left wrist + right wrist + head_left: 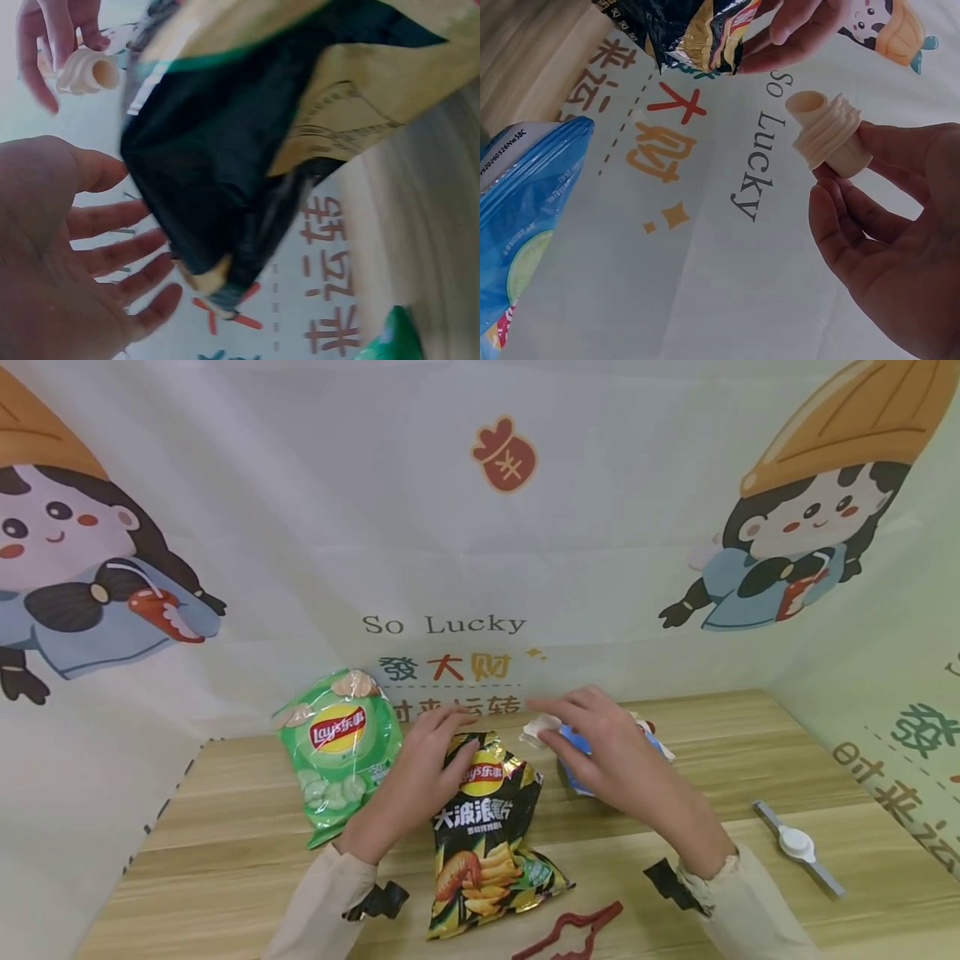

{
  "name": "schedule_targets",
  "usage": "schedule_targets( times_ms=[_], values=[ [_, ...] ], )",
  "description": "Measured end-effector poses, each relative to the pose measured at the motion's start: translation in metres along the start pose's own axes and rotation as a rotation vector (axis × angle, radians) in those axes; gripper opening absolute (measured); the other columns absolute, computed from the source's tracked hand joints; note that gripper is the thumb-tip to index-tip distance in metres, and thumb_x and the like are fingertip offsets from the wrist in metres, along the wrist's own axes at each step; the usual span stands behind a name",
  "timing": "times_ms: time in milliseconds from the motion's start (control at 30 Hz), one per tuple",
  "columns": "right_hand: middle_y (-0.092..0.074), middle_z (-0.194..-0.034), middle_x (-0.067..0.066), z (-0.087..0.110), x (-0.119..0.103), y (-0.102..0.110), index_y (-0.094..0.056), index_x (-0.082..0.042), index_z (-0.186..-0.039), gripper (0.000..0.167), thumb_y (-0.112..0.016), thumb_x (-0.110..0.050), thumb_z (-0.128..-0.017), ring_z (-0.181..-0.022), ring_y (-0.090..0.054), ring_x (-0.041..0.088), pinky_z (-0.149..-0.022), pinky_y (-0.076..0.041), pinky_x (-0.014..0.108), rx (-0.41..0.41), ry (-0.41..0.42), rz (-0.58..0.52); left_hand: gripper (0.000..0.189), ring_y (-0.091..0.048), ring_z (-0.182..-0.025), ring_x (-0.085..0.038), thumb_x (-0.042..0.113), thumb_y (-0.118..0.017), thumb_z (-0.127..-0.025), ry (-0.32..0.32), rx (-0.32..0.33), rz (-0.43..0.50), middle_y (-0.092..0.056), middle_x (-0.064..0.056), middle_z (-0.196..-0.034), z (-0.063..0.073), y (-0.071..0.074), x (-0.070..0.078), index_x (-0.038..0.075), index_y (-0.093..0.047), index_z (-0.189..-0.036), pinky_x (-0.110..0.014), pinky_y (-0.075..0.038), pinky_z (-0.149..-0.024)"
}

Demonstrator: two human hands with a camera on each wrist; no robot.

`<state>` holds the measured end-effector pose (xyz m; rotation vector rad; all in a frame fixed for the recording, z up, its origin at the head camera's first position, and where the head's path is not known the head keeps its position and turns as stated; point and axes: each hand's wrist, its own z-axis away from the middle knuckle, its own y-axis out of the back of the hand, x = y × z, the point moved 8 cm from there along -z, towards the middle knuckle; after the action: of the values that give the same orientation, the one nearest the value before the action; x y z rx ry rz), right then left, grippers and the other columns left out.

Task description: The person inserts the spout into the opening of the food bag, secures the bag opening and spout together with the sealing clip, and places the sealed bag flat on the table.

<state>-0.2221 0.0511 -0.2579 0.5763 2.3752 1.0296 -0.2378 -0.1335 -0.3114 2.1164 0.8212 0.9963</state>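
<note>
My right hand pinches a cream threaded spout with a hollow end between thumb and fingers. In the head view the spout hovers beyond a black Lay's chip bag. The bag lies front up in the middle of the table, its top end raised. My left hand is beside that top end, with fingers and thumb spread; in the left wrist view the fingertips are right at the bag's dark edge. Under the right hand is a blue bag, partly hidden.
A green Lay's bag leans at the back left. A red clip lies at the front edge, and a grey strip with a round white middle lies at the right. A printed curtain hangs behind the wooden table.
</note>
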Motion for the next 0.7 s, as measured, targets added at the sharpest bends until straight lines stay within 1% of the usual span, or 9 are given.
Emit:
schedule_targets(
  times_ms=[133, 200, 267, 400, 467, 633, 700],
  values=[
    [-0.068, -0.111, 0.002, 0.0, 0.004, -0.004, -0.07, -0.013, -0.122, 0.026, -0.066, -0.02, -0.097, -0.102, -0.056, 0.019, -0.08, -0.05, 0.037, -0.023, -0.014, 0.02, 0.034, -0.052, -0.126, -0.031, 0.023, -0.057, -0.102, 0.052, -0.03, 0.036, -0.06, -0.014, -0.133, -0.002, -0.008, -0.013, 0.005, -0.062, -0.13, -0.051, -0.042, -0.105],
    [-0.068, -0.111, 0.002, 0.0, 0.006, -0.005, -0.07, -0.013, -0.121, 0.025, -0.066, -0.021, -0.097, -0.103, -0.056, 0.019, -0.081, -0.05, 0.037, -0.032, -0.022, 0.024, 0.032, -0.057, -0.121, -0.031, 0.021, -0.057, -0.102, 0.067, -0.036, 0.054, -0.063, -0.014, -0.128, -0.003, -0.01, -0.017, 0.004, -0.063, -0.128, -0.05, -0.045, -0.101],
    [-0.068, -0.111, 0.002, 0.0, 0.007, -0.005, -0.071, -0.013, -0.121, 0.025, -0.066, -0.021, -0.097, -0.103, -0.057, 0.019, -0.081, -0.05, 0.037, -0.032, -0.024, 0.021, 0.029, -0.06, -0.114, -0.029, 0.017, -0.057, -0.102, 0.068, -0.037, 0.063, -0.066, -0.013, -0.122, -0.004, -0.009, -0.019, 0.004, -0.065, -0.126, -0.048, -0.047, -0.097],
    [-0.068, -0.112, 0.002, -0.001, 0.007, -0.005, -0.071, -0.012, -0.12, 0.025, -0.066, -0.022, -0.097, -0.103, -0.058, 0.019, -0.082, -0.05, 0.037, -0.025, -0.019, 0.016, 0.023, -0.063, -0.1, -0.023, 0.012, -0.057, -0.101, 0.053, -0.033, 0.067, -0.068, -0.008, -0.11, -0.005, -0.006, -0.018, 0.005, -0.068, -0.12, -0.043, -0.051, -0.086],
    [-0.069, -0.112, 0.003, -0.001, 0.007, -0.005, -0.071, -0.012, -0.119, 0.025, -0.067, -0.022, -0.097, -0.103, -0.058, 0.019, -0.081, -0.05, 0.037, -0.025, -0.013, 0.013, 0.021, -0.062, -0.093, -0.02, 0.01, -0.058, -0.1, 0.04, -0.014, 0.079, -0.068, -0.008, -0.107, -0.004, -0.004, -0.016, 0.005, -0.068, -0.117, -0.04, -0.052, -0.08],
    [-0.069, -0.111, 0.002, -0.001, 0.007, -0.004, -0.072, -0.012, -0.118, 0.024, -0.068, -0.021, -0.096, -0.102, -0.059, 0.018, -0.08, -0.051, 0.037, -0.016, -0.001, 0.02, 0.016, -0.063, -0.089, -0.018, 0.005, -0.062, -0.096, 0.008, 0.035, 0.139, -0.069, -0.008, -0.105, -0.002, 0.005, -0.01, 0.004, -0.07, -0.11, -0.037, -0.053, -0.076],
    [-0.069, -0.111, 0.002, 0.0, 0.008, -0.002, -0.072, -0.012, -0.117, 0.023, -0.069, -0.021, -0.095, -0.102, -0.059, 0.018, -0.08, -0.052, 0.037, -0.009, -0.007, 0.02, 0.015, -0.063, -0.092, -0.018, 0.005, -0.062, -0.096, 0.004, 0.034, 0.161, -0.07, -0.008, -0.106, -0.002, 0.008, -0.006, 0.005, -0.07, -0.109, -0.037, -0.053, -0.079]
  ],
)
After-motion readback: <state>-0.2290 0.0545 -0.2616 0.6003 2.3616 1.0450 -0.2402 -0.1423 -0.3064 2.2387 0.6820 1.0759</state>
